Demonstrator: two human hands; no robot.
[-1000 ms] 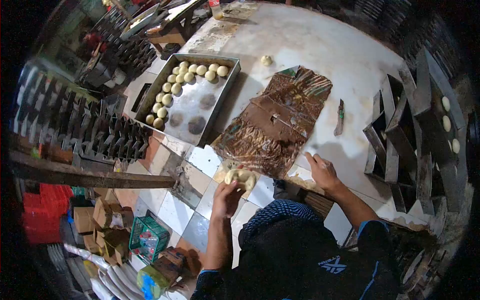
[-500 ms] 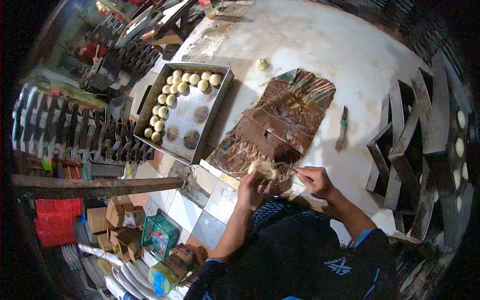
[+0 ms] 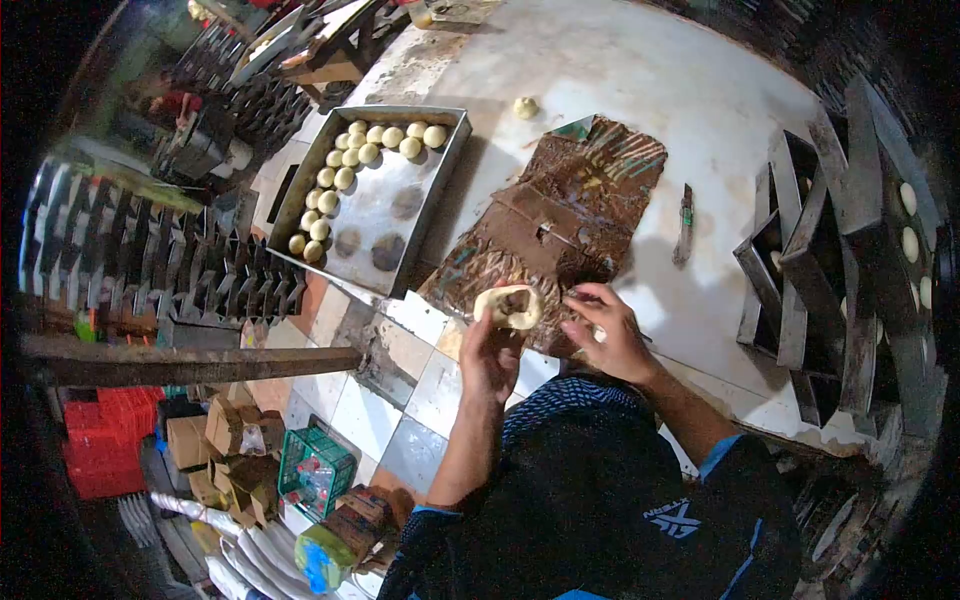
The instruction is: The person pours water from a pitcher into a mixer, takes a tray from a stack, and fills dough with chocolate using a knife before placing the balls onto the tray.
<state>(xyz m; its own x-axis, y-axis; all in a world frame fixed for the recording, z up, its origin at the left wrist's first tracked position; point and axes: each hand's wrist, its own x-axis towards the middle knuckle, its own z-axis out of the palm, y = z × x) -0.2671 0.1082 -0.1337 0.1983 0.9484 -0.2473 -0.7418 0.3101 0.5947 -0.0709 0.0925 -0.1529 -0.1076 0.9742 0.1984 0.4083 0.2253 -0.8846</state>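
My left hand point(image 3: 490, 362) holds up a flattened piece of dough point(image 3: 487, 300), cupped, with brown filling in its hollow. Just right of it is my right hand point(image 3: 615, 335), thumb and forefinger apart and the other fingers curled. A small pale bit shows between those fingers, but I cannot make out what they hold. Under and beyond both hands lies a sheet smeared with brown filling point(image 3: 590, 215), its printed surface showing through in streaks. One dough ball point(image 3: 525, 107) sits on the table past the sheet's far end.
A metal tray point(image 3: 375, 215) with rows of dough balls point(image 3: 368, 153) stands on the left. A narrow knife-like tool point(image 3: 685, 225) lies right of the sheet. Stacked trays point(image 3: 850, 260) rise at the right edge. A wooden beam point(image 3: 200, 360), a green crate point(image 3: 318, 470) and cardboard boxes point(image 3: 235, 425) are lower left.
My left hand has turned the dough so its filled hollow faces up. My right hand has come closer to it, and its thumb and forefinger have spread. The thin tool at its fingertips no longer shows there.
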